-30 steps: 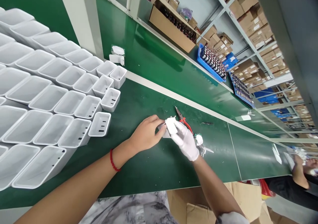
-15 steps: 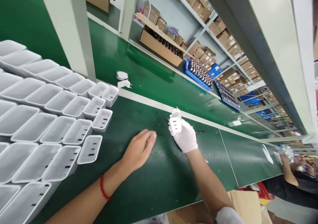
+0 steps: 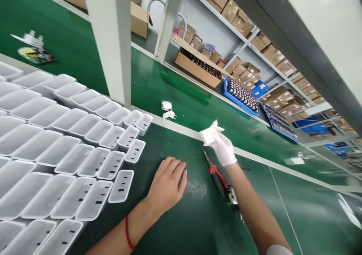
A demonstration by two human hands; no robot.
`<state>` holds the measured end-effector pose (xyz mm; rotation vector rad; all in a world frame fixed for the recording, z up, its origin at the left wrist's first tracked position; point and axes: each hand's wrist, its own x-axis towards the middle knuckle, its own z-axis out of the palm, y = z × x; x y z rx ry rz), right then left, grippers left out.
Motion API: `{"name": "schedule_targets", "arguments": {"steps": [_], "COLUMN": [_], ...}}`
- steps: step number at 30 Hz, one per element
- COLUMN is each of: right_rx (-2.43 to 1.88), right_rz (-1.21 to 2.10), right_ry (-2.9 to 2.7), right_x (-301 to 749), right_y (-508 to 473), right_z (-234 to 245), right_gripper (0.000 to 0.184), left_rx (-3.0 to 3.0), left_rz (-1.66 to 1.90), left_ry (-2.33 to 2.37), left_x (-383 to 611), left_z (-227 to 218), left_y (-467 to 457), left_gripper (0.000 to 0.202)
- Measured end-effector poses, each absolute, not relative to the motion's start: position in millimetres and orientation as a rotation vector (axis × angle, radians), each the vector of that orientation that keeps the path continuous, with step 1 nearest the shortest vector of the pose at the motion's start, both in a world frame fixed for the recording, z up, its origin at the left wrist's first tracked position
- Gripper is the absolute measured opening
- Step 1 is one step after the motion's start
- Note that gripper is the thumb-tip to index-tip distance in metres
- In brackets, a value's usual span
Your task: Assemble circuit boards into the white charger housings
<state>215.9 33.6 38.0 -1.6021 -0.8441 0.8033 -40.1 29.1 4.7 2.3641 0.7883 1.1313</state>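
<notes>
My right hand point(image 3: 223, 148), in a white glove, is closed around a white plug charger point(image 3: 208, 135) above the pale strip along the bench. The charger's prongs point away from me, and the gloved fingers partly cover it. Bare and palm down, my left hand point(image 3: 170, 179) lies on the green bench with its fingers loosely stretched and nothing in it. To its left, rows of white plastic charger casings point(image 3: 70, 155) stand with their open ends up, several showing port slots. Red-handled pliers point(image 3: 216, 174) lie under my right forearm.
A white plug adapter point(image 3: 169, 114) and a small white part point(image 3: 166, 105) lie beyond the strip. A grey post point(image 3: 111, 44) rises behind the casings. Blue trays point(image 3: 240, 96) and a long carton point(image 3: 195, 66) hold many small parts at the back.
My right hand has turned the charger so its slotted face no longer shows. My left hand has flattened onto the bench. The view has shifted, and the red-handled pliers now show.
</notes>
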Motion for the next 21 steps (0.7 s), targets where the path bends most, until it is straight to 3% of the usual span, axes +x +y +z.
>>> {"name": "schedule_targets", "arguments": {"steps": [4,11,16,21], "right_rx": [-1.854,-2.232,-2.227,-2.168], "right_rz": [0.516,0.081,-0.359,-0.327], "right_ry": [-0.978,-1.114,-1.152,-1.771], "right_x": [250.3,275.4,245.6,185.2], "right_y": [65.1,91.0,82.0,113.1], "right_z": [31.4,22.4,41.0,52.4], "right_gripper": [0.064,0.049,0.077,0.065], "left_rx": [2.567,2.592,2.622,2.650], "left_rz": [1.118,0.734,0.584,0.586], "left_ry": [0.943,1.335,1.251,1.194], "left_x": [-42.5,-40.9,-42.6,-43.1], "left_z": [12.8,6.3,4.5,3.4], "left_y": [30.6,34.3,33.2,31.7], "left_gripper": [0.030,0.045,0.044,0.042]}}
